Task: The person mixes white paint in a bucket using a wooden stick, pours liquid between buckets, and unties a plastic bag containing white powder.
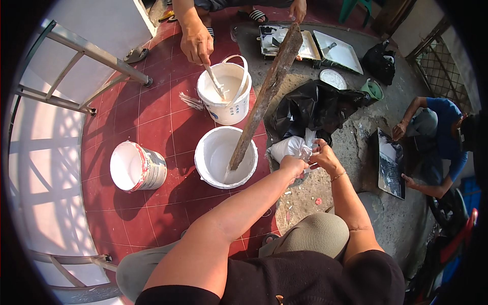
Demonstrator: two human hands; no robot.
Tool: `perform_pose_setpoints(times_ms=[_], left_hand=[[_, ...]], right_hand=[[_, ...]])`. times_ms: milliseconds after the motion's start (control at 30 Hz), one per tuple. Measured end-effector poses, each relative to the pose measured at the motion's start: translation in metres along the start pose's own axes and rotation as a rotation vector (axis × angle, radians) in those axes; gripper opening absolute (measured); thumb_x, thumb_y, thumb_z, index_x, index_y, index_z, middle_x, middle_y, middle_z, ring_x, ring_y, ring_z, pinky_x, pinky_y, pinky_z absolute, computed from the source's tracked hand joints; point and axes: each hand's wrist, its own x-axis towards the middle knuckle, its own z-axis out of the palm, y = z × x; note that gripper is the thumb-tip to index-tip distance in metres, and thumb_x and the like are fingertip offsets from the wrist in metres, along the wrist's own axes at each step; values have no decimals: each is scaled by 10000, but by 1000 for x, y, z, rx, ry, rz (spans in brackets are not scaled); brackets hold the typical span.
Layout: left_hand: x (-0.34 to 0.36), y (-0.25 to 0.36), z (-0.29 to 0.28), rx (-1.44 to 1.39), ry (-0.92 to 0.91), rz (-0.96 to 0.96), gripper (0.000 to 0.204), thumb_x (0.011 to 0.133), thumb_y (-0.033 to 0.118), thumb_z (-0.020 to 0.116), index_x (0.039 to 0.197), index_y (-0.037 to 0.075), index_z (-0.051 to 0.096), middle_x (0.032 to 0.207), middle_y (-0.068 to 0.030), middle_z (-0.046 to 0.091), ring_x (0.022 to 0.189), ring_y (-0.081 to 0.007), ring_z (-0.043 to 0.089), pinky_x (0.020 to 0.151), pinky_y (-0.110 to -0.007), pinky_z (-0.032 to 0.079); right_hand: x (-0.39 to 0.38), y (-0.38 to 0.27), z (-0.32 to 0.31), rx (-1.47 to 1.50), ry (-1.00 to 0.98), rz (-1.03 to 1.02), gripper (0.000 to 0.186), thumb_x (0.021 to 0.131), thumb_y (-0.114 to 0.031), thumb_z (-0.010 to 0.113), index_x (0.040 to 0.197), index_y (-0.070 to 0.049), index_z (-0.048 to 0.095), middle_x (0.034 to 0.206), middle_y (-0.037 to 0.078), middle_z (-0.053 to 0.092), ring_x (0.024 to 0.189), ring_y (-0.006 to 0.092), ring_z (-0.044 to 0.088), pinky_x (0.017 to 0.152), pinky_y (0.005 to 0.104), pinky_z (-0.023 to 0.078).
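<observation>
My left hand (pixel 295 166) is closed on the gathered neck of a white plastic bag (pixel 287 148) with a bulging, full body. At the bag's top, my right hand (pixel 326 157) pinches the plastic, its fingers bent. Just left of the bag stands a white bucket (pixel 201 170) with pale residue inside. A rough wooden plank (pixel 267 94) leans with its low end in that bucket; a co-worker's hand holds the top end. Beyond is a second white bucket (pixel 229 115) of pale paint, where the co-worker's other hand dips a paintbrush (pixel 215 82).
A paint-smeared tub (pixel 155 172) sits on the red tiles at left. Black plastic sheeting (pixel 310 109) lies beyond the bag. Paint trays (pixel 338 51), a green pot (pixel 373 90) and a round lid (pixel 333 79) are farther back. Another person at right handles a black tray (pixel 390 170).
</observation>
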Motion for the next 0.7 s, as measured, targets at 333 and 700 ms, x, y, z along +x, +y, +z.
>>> perform_pose_setpoints(times_ms=[333, 700], left_hand=[[-67, 34, -31, 278, -256, -4, 636, 805, 80, 704, 1256, -193, 349, 1000, -212, 559, 753, -225, 633, 570, -308, 567], [-182, 110, -115, 1066, -609, -14, 488, 849, 207, 673, 1199, -89, 506, 950, -126, 640, 747, -162, 631, 659, -288, 521]], right_hand=[[10, 5, 18, -426, -56, -112, 887, 592, -23, 733, 1376, 7, 319, 1212, 267, 485, 817, 300, 659, 545, 331, 595], [-11, -7, 23, -280, 24, -51, 1024, 586, -49, 809, 1418, 4, 215, 1216, 276, 527, 681, 232, 664, 485, 312, 553]])
